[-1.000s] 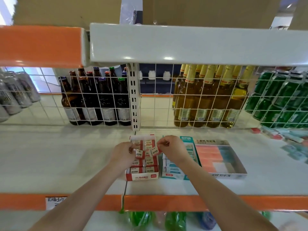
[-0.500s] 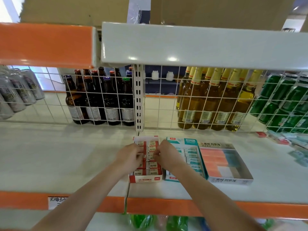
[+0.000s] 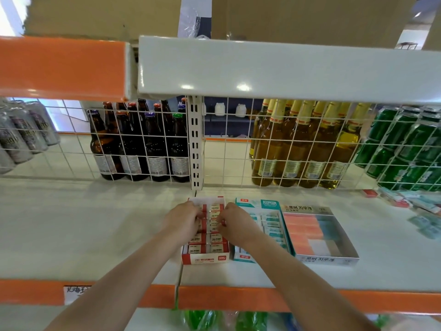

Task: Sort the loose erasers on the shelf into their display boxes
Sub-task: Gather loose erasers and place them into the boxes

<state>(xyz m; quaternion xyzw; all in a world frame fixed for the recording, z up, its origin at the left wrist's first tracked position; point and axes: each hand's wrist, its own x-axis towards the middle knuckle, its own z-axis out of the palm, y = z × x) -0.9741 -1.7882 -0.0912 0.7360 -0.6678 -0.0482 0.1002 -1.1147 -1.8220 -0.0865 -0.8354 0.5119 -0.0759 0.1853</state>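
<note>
A red and white display box (image 3: 205,258) stands near the shelf's front edge, holding rows of small 2B erasers (image 3: 216,239) in red and white sleeves. Both hands are over its middle rows. My left hand (image 3: 182,219) has its fingers curled down onto an eraser in the left column, and my right hand (image 3: 235,223) pinches one in the right column. The fingertips hide those two erasers. Right of it lie a teal display box (image 3: 260,204) and a silver box (image 3: 330,259) with pink and blue erasers. Loose erasers (image 3: 405,201) lie scattered at the far right.
A white wire grid (image 3: 238,158) backs the shelf, with brown bottles (image 3: 133,149), yellow bottles (image 3: 298,149) and green cans (image 3: 405,149) behind it. The upper shelf's edge (image 3: 286,70) hangs low overhead. An orange strip (image 3: 238,298) runs along the shelf front.
Both hands held small erasers above the red box a second ago. They have since come down into the box, with the erasers now among its middle rows.
</note>
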